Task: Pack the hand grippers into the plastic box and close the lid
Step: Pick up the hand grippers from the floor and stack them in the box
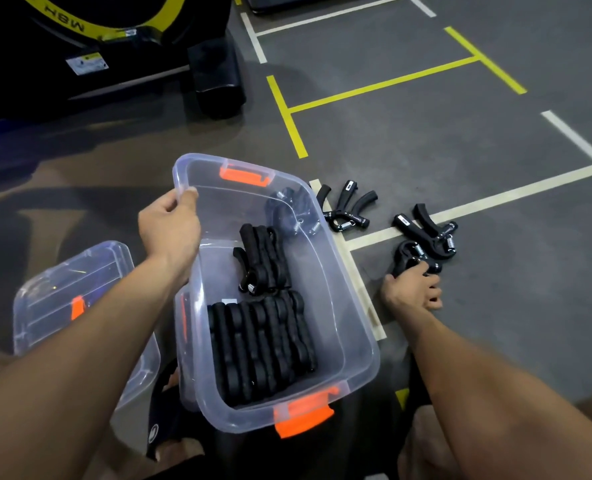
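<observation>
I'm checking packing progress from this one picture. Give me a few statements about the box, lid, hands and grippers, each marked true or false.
1. The left hand holds the rim of the plastic box. True.
2. The lid is on the box. False: it lies beside it, on the left.
3. All hand grippers are packed. False: several lie on the floor.
4. The right hand is on a floor gripper. True.

Both forearms bare to frame edge, no sleeves, no watch/rings/gloves visible. Left hand (170,225) & right hand (412,293): bare, short nails. Feet in black slide sandals (164,424), small round white logo on strap; toes uncovered. Knees bare at btm edge.
</observation>
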